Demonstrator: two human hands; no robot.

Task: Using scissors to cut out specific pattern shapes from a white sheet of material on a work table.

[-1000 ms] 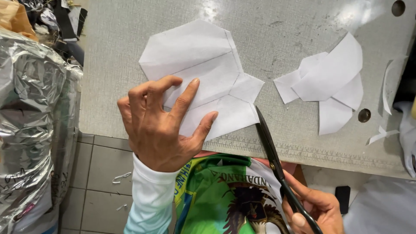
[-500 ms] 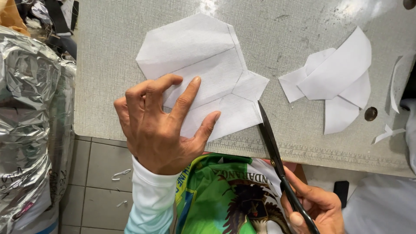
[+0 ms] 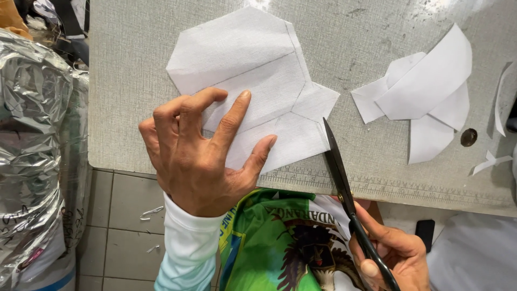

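Note:
My left hand (image 3: pixel 202 151) lies flat, fingers spread, on the near left part of a folded white fabric piece (image 3: pixel 253 70) on a grey table (image 3: pixel 129 64). My right hand (image 3: pixel 390 256) grips the handles of black scissors (image 3: pixel 340 172) below the table's front edge. The blades look closed and point up and away, the tip touching the fabric's right edge. My green printed shirt (image 3: pixel 280 242) shows beneath.
A pile of cut white fabric pieces (image 3: pixel 425 91) lies to the right, with small scraps (image 3: pixel 491 160) beyond. A ruler strip (image 3: pixel 409 186) runs along the table's front edge. Crinkled silver foil wrapping (image 3: pixel 32 145) stands left, over tiled floor (image 3: pixel 126 226).
The view has shifted slightly. The scissors' tip has crept up closer against the fabric's right edge. My left hand stays pressed on the fabric.

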